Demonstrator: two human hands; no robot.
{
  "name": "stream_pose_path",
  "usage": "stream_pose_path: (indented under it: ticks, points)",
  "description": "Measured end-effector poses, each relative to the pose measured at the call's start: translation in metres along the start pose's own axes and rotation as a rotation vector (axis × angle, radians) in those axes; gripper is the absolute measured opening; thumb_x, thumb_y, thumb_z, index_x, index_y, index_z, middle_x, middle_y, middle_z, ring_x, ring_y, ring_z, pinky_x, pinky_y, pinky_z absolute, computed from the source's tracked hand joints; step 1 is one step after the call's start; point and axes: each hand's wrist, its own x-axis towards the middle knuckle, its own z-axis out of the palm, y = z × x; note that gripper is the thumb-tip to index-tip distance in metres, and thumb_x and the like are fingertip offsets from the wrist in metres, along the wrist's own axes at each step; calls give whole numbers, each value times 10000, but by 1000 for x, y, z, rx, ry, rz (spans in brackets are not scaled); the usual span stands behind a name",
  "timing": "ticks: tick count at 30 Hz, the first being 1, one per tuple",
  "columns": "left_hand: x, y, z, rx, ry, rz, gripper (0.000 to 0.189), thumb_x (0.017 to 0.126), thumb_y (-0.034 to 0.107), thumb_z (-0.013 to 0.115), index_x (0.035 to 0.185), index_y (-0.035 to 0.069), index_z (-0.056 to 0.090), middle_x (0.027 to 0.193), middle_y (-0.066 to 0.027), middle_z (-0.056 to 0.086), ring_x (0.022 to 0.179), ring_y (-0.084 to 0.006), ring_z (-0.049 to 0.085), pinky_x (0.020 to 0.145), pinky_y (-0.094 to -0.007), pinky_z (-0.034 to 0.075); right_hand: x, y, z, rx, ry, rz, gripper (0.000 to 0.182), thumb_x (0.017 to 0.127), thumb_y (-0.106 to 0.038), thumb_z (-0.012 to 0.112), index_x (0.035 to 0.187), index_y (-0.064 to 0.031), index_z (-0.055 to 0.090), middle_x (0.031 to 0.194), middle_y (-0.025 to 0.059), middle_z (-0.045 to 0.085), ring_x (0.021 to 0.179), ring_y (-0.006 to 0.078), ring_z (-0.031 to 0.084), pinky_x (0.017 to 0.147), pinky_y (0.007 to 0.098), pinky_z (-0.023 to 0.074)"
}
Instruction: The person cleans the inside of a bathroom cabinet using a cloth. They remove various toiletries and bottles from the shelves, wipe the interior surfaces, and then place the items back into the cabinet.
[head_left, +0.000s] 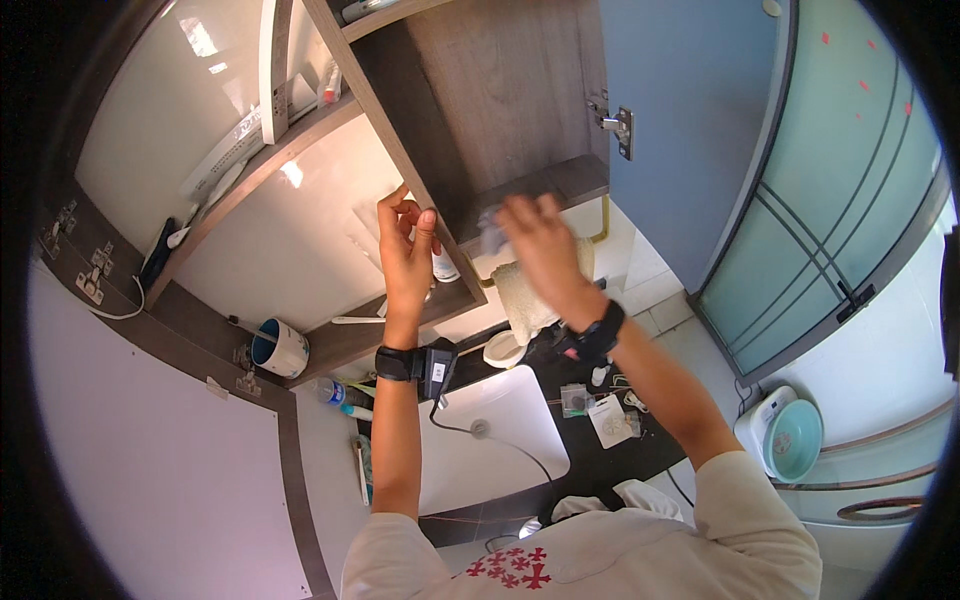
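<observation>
My left hand (409, 244) is raised at the front edge of the wooden cabinet's upright divider (405, 150), its fingers curled near that edge; whether they touch it is unclear. A white bottle (445, 268) stands on the shelf just behind that hand. My right hand (544, 251), blurred, has a greyish-purple cloth (493, 231) at its fingers, at the bottom shelf (555, 182) of the open compartment. Below this hand a pale towel (525, 300) hangs from a gold-coloured rail (602, 221). Both wrists wear black straps, the left one with a small device and cable.
A blue cabinet door (690, 127) stands open at the right. Left of the divider, shelves hold a patterned cup (281, 349) and toothbrush-like items. Below are a white sink (495, 442), a dark counter with small packets (576, 400), and a teal basin (793, 441) at the far right.
</observation>
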Motion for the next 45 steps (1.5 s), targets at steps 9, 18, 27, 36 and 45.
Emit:
stream_pose_path:
  ticks: [9, 18, 27, 36, 45]
  points:
    - [-1, -5, 5, -11, 13, -8, 335, 954, 159, 554, 1240, 52, 416, 885, -16, 462, 688, -60, 457, 494, -197, 389, -3, -17, 6, 37, 53, 76, 256, 731, -16, 572, 981, -51, 614, 1027, 91, 588, 902, 322, 543, 760, 364, 519]
    - [0, 0, -11, 276, 15, 70, 414, 917, 115, 611, 1288, 34, 446, 788, -2, 495, 716, -84, 475, 661, -220, 409, 35, -33, 3, 558, -48, 340, 131, 775, -51, 578, 893, -16, 621, 902, 165, 629, 883, 383, 592, 749, 452, 476]
    - [3, -8, -10, 195, -12, 75, 348, 916, 121, 617, 1216, 49, 457, 793, 16, 486, 664, -58, 449, 555, -194, 373, 101, -37, 18, 1120, 324, 387, 255, 790, -26, 536, 1004, 60, 645, 909, 190, 668, 814, 304, 663, 731, 334, 498]
    - [1, -1, -13, 235, -22, 58, 372, 917, 98, 608, 1240, 48, 431, 811, 4, 484, 674, -58, 450, 534, -189, 371, 64, -25, 33, 779, -229, 474, 120, 762, -32, 573, 795, 72, 624, 810, 283, 614, 850, 448, 606, 746, 481, 480]
    - [2, -5, -9, 186, -22, 41, 378, 904, 76, 620, 1231, 61, 429, 827, 9, 476, 699, -60, 461, 539, -186, 373, 134, -28, 2, 904, 328, 145, 137, 771, -1, 528, 846, 65, 622, 797, 262, 616, 793, 450, 595, 678, 434, 490]
